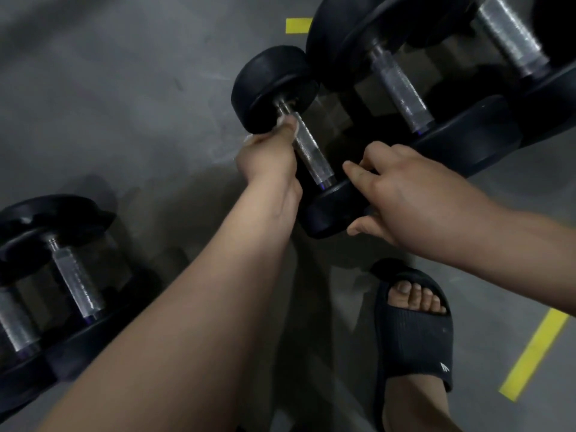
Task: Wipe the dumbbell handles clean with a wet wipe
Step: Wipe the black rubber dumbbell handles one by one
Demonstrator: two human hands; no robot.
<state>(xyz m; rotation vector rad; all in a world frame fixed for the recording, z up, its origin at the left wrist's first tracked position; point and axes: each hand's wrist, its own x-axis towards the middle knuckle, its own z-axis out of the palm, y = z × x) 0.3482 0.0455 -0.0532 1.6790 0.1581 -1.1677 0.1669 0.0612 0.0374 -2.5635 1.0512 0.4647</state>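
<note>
Whole frame: grey concrete floor [124, 88]. Upper right: row of big black rubber-headed dumbbells [402, 85] with knurled steel grips, lying side by side. Lower left: two more black dumbbells [78, 275], same build. Centre: smaller black dumbbell [271, 79], tilted, far head upper centre, near head just right of centre, knurled steel handle [311, 151] between. Near head gripped by right hand [402, 188], fingers curled over top, thumb under. Upper end of handle wrapped by left hand [268, 157], white wet wipe [282, 121] bunched inside grip, edges poking out by far head. Lower right: black slide sandal [414, 338] on foot. Smallest: yellow tape strips [533, 347], lower right and top centre.
</note>
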